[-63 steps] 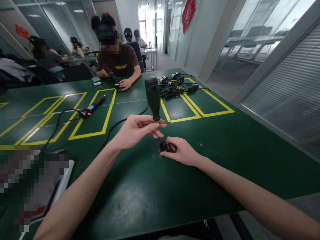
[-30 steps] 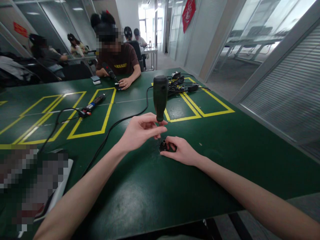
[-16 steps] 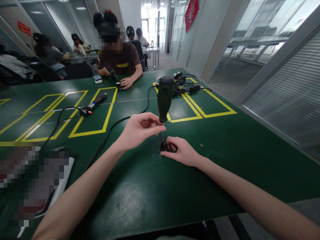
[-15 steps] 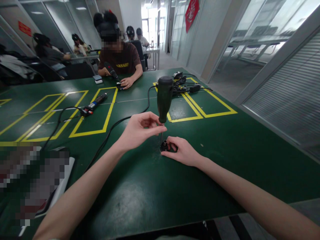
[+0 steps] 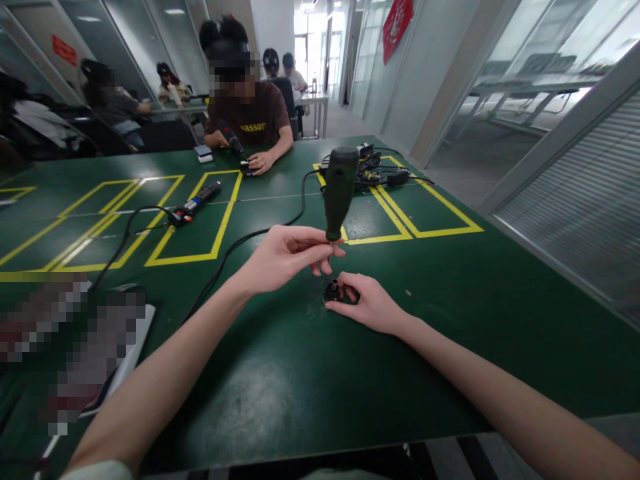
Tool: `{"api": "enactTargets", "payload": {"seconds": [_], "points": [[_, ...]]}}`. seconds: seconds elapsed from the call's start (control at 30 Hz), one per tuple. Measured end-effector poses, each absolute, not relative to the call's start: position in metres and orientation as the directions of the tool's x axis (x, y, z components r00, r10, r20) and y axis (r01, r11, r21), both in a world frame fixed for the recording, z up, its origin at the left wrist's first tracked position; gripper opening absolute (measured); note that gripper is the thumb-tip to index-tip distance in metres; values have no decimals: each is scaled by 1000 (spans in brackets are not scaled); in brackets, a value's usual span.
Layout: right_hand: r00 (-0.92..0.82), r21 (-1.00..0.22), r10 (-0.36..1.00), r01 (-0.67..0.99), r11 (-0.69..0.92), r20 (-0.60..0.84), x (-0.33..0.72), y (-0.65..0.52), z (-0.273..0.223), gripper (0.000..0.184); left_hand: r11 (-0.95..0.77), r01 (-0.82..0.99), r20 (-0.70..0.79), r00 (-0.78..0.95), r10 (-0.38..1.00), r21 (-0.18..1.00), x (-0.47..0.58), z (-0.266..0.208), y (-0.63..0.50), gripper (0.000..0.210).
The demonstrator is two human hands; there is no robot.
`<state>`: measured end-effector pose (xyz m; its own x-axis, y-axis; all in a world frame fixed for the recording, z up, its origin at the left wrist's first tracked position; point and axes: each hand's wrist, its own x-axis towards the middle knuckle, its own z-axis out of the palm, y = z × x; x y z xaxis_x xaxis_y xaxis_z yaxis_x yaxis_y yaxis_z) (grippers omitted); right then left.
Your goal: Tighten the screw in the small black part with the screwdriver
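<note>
A screwdriver (image 5: 341, 190) with a thick dark green handle stands nearly upright, handle up. Its thin shaft is pinched just below the handle by my left hand (image 5: 287, 257), whose fingers are closed. Beneath it on the table, a small round black part (image 5: 332, 291) with a short upright metal tube is gripped at its right side by the thumb and fingers of my right hand (image 5: 367, 301). The shaft's tip is hard to make out; it points down toward the black part, and I cannot tell if they touch.
The green table (image 5: 425, 353) bears yellow tape outlines. Left lies a corded tool (image 5: 200, 200), with a black cable (image 5: 225, 257) crossing nearby. A heap of cables (image 5: 365, 170) lies behind the screwdriver. Across the table a person (image 5: 253, 120) works with a power tool. Blurred-out flat items (image 5: 100, 353) lie near left.
The screwdriver has lifted a little and its handle leans further right. My left hand's lower fingers have extended. My right hand keeps its hold on the black part. The view has shifted slightly.
</note>
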<state>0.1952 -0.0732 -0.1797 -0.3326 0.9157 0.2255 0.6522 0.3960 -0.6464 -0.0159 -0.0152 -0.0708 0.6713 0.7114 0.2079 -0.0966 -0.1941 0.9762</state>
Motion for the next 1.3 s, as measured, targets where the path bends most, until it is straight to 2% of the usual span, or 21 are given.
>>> {"api": "enactTargets", "payload": {"seconds": [0.13, 0.37, 0.6, 0.77, 0.93, 1.1, 1.3], "points": [[-328, -640, 918, 661, 391, 223, 195, -73, -179, 40, -185, -111, 214, 612, 761, 976, -12, -74, -17, 19], [-335, -631, 913, 663, 404, 232, 194, -73, -178, 40, -177, -112, 209, 544, 812, 978, -5, -80, -19, 36], [-333, -633, 917, 667, 393, 219, 193, -74, -176, 39, -199, -70, 200, 607, 769, 978, -10, -76, -18, 19], [-336, -637, 914, 659, 400, 227, 195, -73, -179, 38, -176, -90, 188, 698, 691, 980, -15, -69, -16, 18], [-339, -639, 912, 654, 405, 231, 194, -73, -179, 38, -196, -84, 202, 655, 728, 977, -12, -72, -18, 14], [-333, -642, 916, 657, 395, 224, 193, -72, -178, 39, -199, -89, 213, 596, 774, 976, -9, -76, -19, 20], [-336, -635, 917, 665, 392, 214, 193, -72, -178, 39, -181, -77, 193, 561, 805, 980, -5, -76, -22, 41]]}}
